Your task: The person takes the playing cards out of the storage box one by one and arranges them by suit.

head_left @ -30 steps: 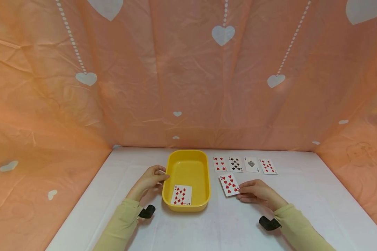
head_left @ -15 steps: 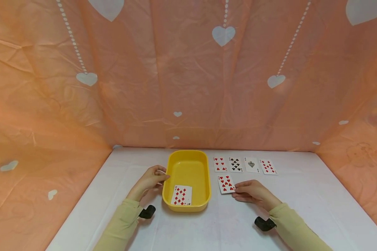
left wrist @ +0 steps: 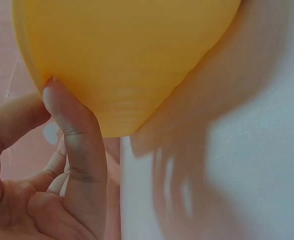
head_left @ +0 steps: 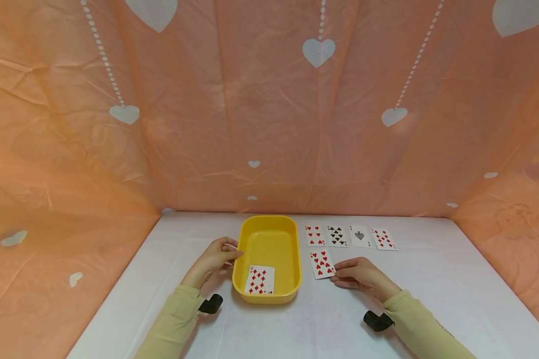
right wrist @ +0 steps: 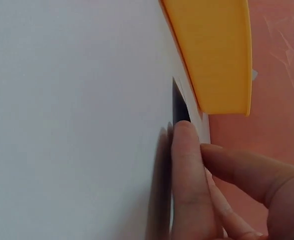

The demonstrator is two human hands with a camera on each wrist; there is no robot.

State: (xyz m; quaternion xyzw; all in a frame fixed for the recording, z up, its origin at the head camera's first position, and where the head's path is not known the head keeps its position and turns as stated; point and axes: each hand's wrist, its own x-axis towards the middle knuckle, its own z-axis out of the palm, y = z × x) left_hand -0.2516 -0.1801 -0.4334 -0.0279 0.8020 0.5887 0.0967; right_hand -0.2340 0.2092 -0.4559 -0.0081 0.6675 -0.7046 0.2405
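My left hand [head_left: 215, 257] pinches the left rim of a yellow plastic tray [head_left: 269, 299], thumb on one side of the wall and a finger on the other, as the left wrist view shows. A playing card [head_left: 259, 280] with red diamonds lies face up at the tray's near end. To the right of the tray, my right hand [head_left: 364, 279] holds a hearts playing card [head_left: 322, 265] face up by its near right corner. In the right wrist view that card shows almost edge-on, low over the table, between thumb and fingers.
Behind the held card runs a row of face-up cards: a hearts card [head_left: 315, 236], a clubs card [head_left: 338, 236], the ace of spades [head_left: 360, 236] and a diamonds card [head_left: 384, 239]. An orange curtain [head_left: 269, 124] with hearts encloses the white table [head_left: 323, 329] at back and sides.
My right hand has moved a little left with the hearts card, which has turned slightly and sits nearer the row. The left hand and the tray have stayed in place.
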